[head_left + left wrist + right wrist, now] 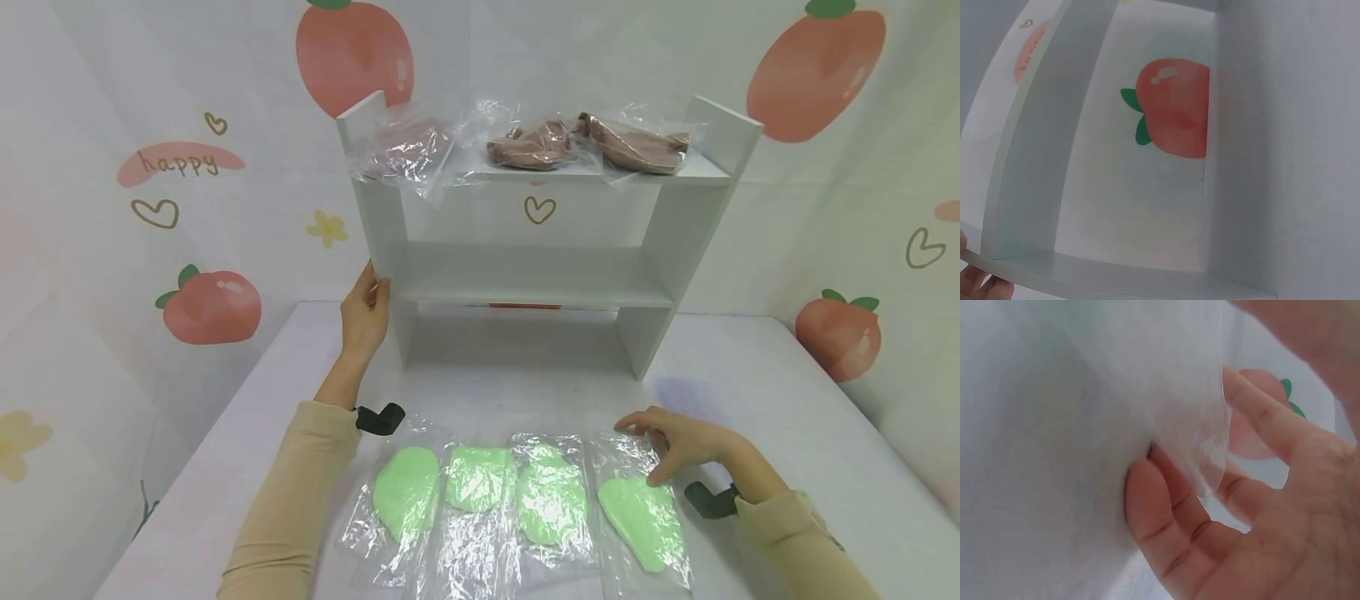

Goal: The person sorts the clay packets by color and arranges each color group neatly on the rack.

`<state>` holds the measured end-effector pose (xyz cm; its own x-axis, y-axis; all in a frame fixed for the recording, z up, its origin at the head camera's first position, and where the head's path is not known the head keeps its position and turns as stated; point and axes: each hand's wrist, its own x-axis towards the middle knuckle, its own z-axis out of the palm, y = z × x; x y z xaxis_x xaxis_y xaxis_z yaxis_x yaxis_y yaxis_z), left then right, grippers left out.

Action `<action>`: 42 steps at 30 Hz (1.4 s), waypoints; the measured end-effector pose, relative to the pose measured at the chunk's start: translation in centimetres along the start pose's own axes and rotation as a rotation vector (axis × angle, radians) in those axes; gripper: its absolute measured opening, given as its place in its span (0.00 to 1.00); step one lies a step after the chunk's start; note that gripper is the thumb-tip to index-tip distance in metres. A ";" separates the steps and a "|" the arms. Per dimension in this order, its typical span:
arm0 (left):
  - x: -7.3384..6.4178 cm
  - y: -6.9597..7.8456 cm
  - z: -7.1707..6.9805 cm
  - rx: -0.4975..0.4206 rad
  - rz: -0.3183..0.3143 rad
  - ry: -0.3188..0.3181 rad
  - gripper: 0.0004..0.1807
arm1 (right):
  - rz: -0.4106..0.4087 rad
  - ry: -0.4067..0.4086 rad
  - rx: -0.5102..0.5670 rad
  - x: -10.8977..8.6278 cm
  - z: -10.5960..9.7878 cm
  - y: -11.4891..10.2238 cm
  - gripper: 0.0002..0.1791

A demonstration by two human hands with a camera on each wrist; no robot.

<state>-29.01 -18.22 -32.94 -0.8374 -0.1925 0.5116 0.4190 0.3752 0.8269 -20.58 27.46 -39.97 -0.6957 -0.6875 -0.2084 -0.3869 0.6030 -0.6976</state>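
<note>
Head view: left hand [366, 321] grips left edge of shelf [525, 273]; right hand [688, 442], fingers wide, touches rightmost bag [641, 521].

A small, brightly lit nook walled in pale cloth [247, 83]; whether it sits in a home, shop or studio cannot be told. The cloth, printed with peaches [212, 307], yellow flowers [327, 229], hearts [155, 213] and the word "happy" [180, 164], rises beyond the hands [365, 321] and on both sides of them, enclosing a white tabletop [225, 483].

Four green packets [551, 496] — three brown packets [637, 152]
</note>
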 end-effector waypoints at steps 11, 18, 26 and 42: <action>0.0 0.0 0.0 0.006 -0.008 0.001 0.25 | 0.038 -0.032 0.112 0.2 0.6 -0.2 0.37; 0.0 0.0 0.0 0.003 -0.001 0.003 0.25 | -0.016 -0.044 0.077 0.5 0.6 -0.3 0.24; 0.0 0.0 0.0 -0.001 -0.016 -0.005 0.25 | -0.087 -0.004 0.037 0.7 0.8 -0.2 0.22; 0.0 -0.1 0.1 0.007 -0.004 0.009 0.25 | -0.298 0.083 0.130 1.0 0.5 0.0 0.26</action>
<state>-29.09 -18.16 -33.02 -0.8358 -0.2023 0.5105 0.4133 0.3803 0.8274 -21.00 26.56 -40.51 -0.6126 -0.7872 0.0710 -0.5040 0.3199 -0.8023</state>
